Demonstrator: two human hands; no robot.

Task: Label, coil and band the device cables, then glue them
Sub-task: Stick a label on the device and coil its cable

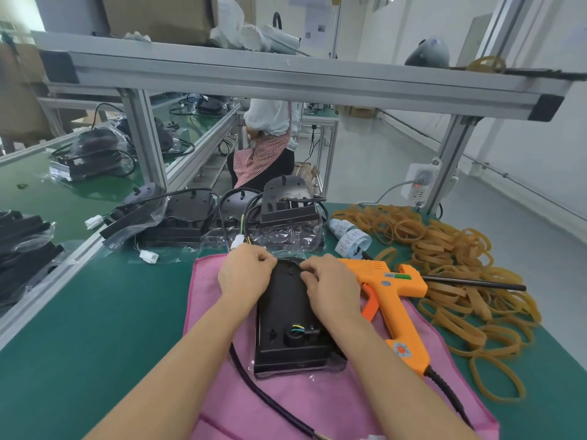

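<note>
A black device (286, 325) lies back-up on a pink cloth (317, 404) in front of me. Its black cable (254, 385) runs off its left side toward the near edge. My left hand (244, 274) and my right hand (330, 287) sit on the device's far end, fingers curled and pinching the cable where it curves over the top edge. An orange glue gun (390, 296) lies on the cloth just right of my right hand. Rolls of white labels (349, 236) stand behind it. Tan rubber bands (460, 268) are heaped at the right.
More black devices in clear bags (197, 217) crowd the far side of the green table (95, 312). Aluminium frame posts (146, 141) and a shelf (286, 71) stand over the bench. A power strip (419, 182) hangs on the right post. A person (270, 138) sits beyond.
</note>
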